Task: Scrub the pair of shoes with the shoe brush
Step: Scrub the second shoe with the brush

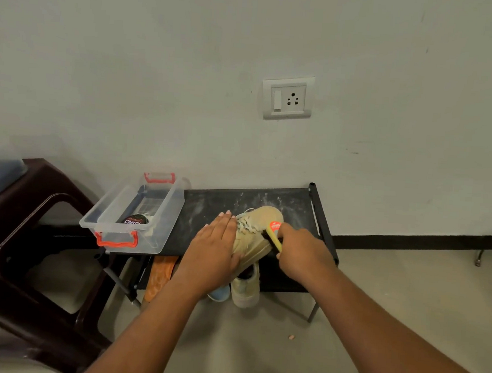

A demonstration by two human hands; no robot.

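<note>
Pressing shoe [254, 241] onto rack [208, 205] with flat, straight-fingered left hand [214, 250]; gripping brush [273, 238] against shoe's side in curled right hand [303, 251].

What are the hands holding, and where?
The right hand grips the yellow shoe brush by its right side. The left hand presses flat on the tan shoe, gripping nothing.

Matt suede-like shoe [260, 234], clear glossy plastic box [137, 210], dusty black shelf [237, 200].
</note>
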